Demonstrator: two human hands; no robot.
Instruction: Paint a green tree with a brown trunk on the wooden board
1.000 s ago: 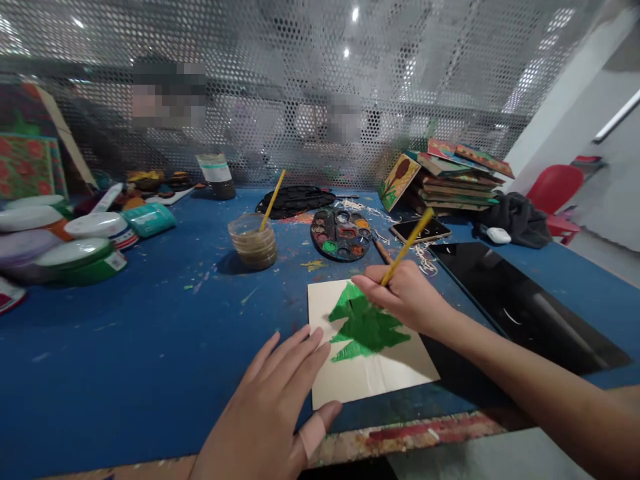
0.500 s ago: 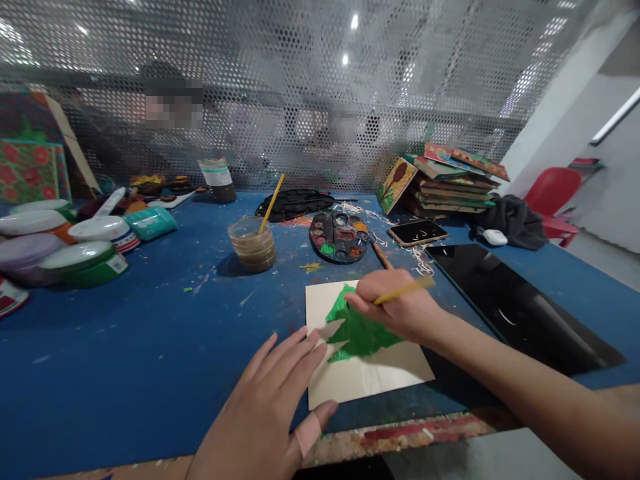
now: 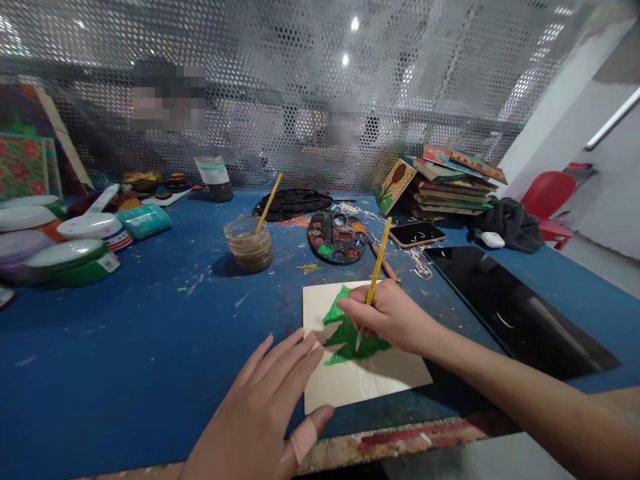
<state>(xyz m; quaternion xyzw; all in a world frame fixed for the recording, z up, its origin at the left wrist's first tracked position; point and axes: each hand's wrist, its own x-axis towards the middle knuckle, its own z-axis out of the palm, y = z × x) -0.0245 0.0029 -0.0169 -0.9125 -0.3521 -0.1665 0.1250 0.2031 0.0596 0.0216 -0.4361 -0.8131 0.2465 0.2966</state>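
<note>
A cream square board (image 3: 360,383) lies near the front edge of the blue table (image 3: 125,333), with a green tree shape (image 3: 345,330) painted on it. My right hand (image 3: 390,317) is closed round a yellow-handled paintbrush (image 3: 375,267), whose tip touches the green paint low on the tree. My left hand (image 3: 260,413) lies flat with fingers spread, its fingertips and thumb on the board's left edge. The thumb carries a plaster.
A round paint palette (image 3: 337,237), a cup of murky water with a brush (image 3: 249,243), a phone (image 3: 417,233), a stack of painted boards (image 3: 445,180) and a black glossy panel (image 3: 510,303) lie beyond. Lidded paint tubs (image 3: 65,247) crowd the left. A perforated screen (image 3: 300,87) backs the table; people sit behind it.
My right hand has slid down and left over the tree. The brush handle swung from lying almost level to standing steeply upright. The left hand has stayed on the board's edge.
</note>
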